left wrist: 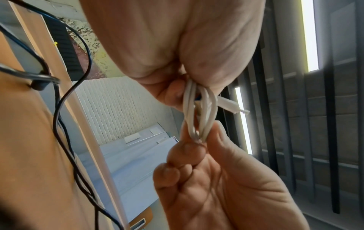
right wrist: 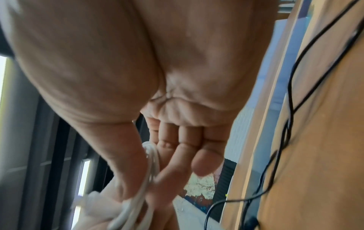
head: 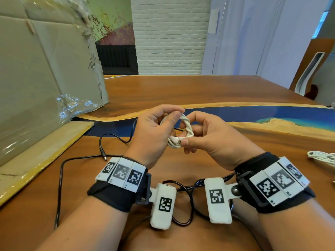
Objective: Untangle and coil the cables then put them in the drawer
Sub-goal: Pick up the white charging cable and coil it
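Note:
A small white cable coil (head: 181, 130) is held above the table between both hands. My left hand (head: 176, 115) pinches its upper left side between thumb and forefinger. My right hand (head: 186, 141) pinches the lower part, with the thumb on the white connector end. In the left wrist view the coil (left wrist: 199, 112) hangs between the two hands, and its connector (left wrist: 230, 105) sticks out to the right. The right wrist view shows the coil (right wrist: 145, 186) blurred by the thumb. A loose black cable (head: 116, 137) with a barrel plug (head: 103, 153) lies on the table at the left. No drawer is in view.
A large cardboard box (head: 45, 69) with plastic wrap stands at the left on a flat cardboard sheet (head: 45, 151). Another white cable (head: 322, 157) lies at the right edge. The wooden table (head: 199, 89) has a blue resin strip (head: 253, 113) across it.

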Motion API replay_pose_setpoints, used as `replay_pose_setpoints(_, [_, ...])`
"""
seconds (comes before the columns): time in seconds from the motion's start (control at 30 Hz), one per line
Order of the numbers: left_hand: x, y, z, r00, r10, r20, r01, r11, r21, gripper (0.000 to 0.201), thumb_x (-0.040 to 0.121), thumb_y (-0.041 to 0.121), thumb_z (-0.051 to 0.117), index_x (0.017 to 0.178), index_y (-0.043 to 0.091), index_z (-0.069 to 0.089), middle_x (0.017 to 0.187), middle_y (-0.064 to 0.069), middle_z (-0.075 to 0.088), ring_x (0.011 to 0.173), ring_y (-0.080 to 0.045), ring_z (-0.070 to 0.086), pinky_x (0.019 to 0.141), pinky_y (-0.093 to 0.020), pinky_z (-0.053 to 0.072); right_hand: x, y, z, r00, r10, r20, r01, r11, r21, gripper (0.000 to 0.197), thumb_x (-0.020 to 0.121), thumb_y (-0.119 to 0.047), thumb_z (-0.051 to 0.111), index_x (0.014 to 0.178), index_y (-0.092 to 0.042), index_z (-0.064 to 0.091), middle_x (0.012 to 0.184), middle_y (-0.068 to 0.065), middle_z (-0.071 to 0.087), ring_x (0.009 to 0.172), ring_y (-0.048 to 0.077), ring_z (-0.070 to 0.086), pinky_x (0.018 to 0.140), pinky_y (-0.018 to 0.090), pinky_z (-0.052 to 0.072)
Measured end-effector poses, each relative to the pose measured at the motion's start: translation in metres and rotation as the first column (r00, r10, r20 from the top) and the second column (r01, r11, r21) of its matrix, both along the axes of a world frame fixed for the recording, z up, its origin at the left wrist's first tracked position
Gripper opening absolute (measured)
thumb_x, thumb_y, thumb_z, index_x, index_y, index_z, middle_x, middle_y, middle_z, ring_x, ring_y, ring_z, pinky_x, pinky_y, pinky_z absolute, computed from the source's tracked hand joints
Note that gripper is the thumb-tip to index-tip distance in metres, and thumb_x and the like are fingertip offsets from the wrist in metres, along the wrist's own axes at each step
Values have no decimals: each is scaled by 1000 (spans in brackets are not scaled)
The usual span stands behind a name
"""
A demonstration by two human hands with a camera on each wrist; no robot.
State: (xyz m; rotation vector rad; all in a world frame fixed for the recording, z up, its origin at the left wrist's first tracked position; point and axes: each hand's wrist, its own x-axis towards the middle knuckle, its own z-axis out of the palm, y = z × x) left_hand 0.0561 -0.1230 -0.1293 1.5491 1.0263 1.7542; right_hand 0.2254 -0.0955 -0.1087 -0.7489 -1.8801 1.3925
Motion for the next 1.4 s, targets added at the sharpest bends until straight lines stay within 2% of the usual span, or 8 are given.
replay_pose_setpoints(0.2, [-2,0,3,994,70,-86,-66,997,45,14,100,10,63,100,16,75,89,2,72,77,-6,62,70,-20,50,-13,-3,-10,967,-112,-228,42,956,-292,23,90,4,69,103,-13,60,76,12,64,50,14,49,50,25,39])
replay_pose_setpoints(0.37, [-4,-2,7,997,27,-70,-25,999,34,14,102,11,60,103,13,74,93,-22,70,69,-20,56,59,-25,48,-13,-3,-11,913,-90,-398,-104,893,-439,29,80,-6,69,107,-14,60,72,4,60,48,8,49,50,22,42])
replay_pose_setpoints(0.53, [-4,-6,11,999,-7,-47,9,998,56,15,102,8,58,103,12,72,71,5,67,57,-19,49,52,-29,42,-13,-5,-11,890,-64,-451,-143,901,-409,23,83,-8,67,101,-16,57,71,3,67,48,6,52,49,20,40])
replay_pose_setpoints(0.7, [-5,-7,11,996,39,-84,-30,993,111,15,102,9,60,104,13,74,84,-17,71,67,-45,55,55,-43,46,-14,-6,-8,898,-58,-436,-81,952,-294,30,80,-7,70,102,-13,52,78,13,73,50,14,57,50,22,45])
replay_pose_setpoints(0.83, [-5,-7,9,991,58,-117,-48,995,83,14,100,7,62,102,10,75,75,8,69,55,-7,56,52,-21,45,-9,-4,-5,973,-43,-227,28,997,-69,38,80,4,77,105,-7,50,85,21,75,62,27,68,60,32,54])
replay_pose_setpoints(1.1, [-2,-8,11,987,69,-144,-64,997,36,15,98,8,65,102,16,77,82,6,73,63,0,60,58,-16,47,-11,-3,-7,986,-115,-119,119,993,23,31,90,2,72,105,-9,47,78,17,76,67,30,74,58,36,54])
replay_pose_setpoints(1.27, [-1,-9,12,986,-25,-166,18,999,-43,26,101,4,60,121,16,71,95,-6,74,70,-14,63,57,-25,50,-15,3,-14,920,-299,-254,288,954,-83,26,93,-6,71,97,-13,47,69,12,71,53,21,61,45,29,37])
replay_pose_setpoints(1.4, [0,-13,15,964,-93,-249,66,991,-116,44,103,3,55,136,31,64,107,-4,72,73,-25,55,60,-41,54,-12,7,-14,862,-379,-338,314,921,-231,23,93,-5,70,97,-15,50,70,8,71,57,16,61,49,24,43])
